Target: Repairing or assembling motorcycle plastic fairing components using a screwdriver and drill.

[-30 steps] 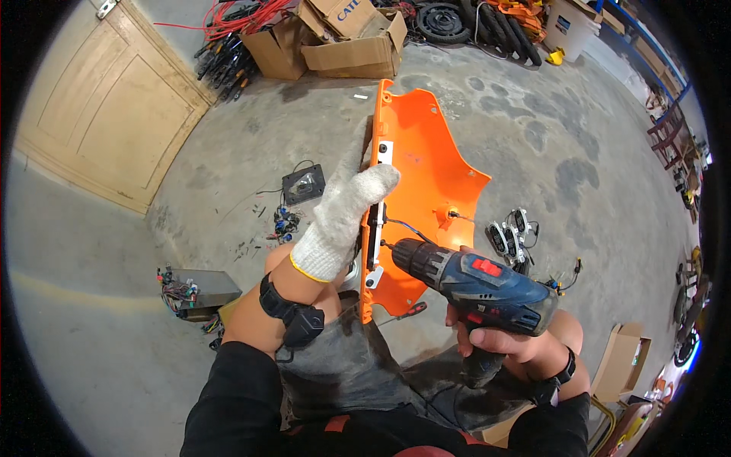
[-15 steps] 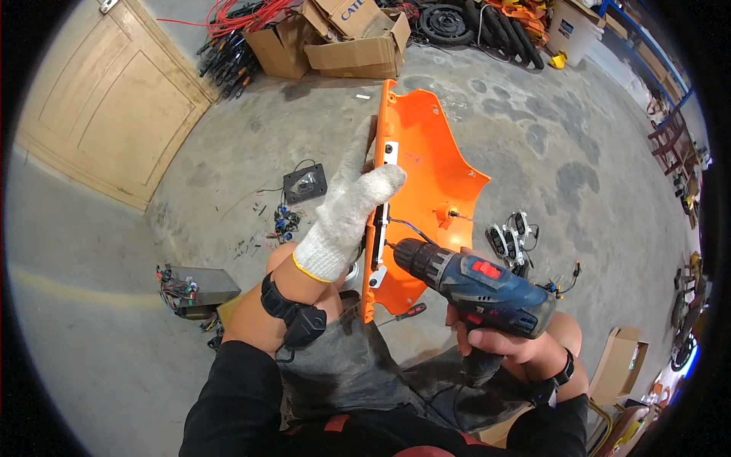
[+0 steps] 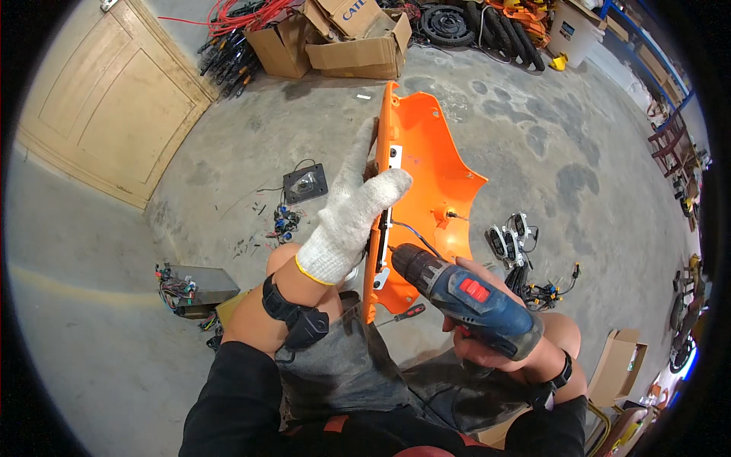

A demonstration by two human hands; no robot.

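In a white knitted glove, my left hand [image 3: 352, 217] grips the left edge of a curved orange plastic panel [image 3: 430, 167], thumb lying over its rim. The panel stands upright in front of my knees, hollow side toward the right. Along that edge run white brackets [image 3: 381, 279] and a black strip, with a dark cable [image 3: 415, 231] leading inside. My bare right hand [image 3: 487, 350] is wrapped round the handle of a blue cordless drill [image 3: 476, 305]. The drill's chuck points at the panel's lower left edge; whether its bit touches there I cannot tell.
A screwdriver [image 3: 411, 311] lies below the panel. Lamp units [image 3: 509, 238] with wiring sit on the floor at right, a black square part [image 3: 304, 183] and loose connectors [image 3: 286, 221] at left. Cardboard boxes [image 3: 358, 59] and tyres [image 3: 502, 38] stand at the back. A grey box [image 3: 204, 286] is beside my left knee.
The drill has tilted, its rear end swinging down and toward me. My right hand has turned with it. The panel has shifted very slightly in my left hand.
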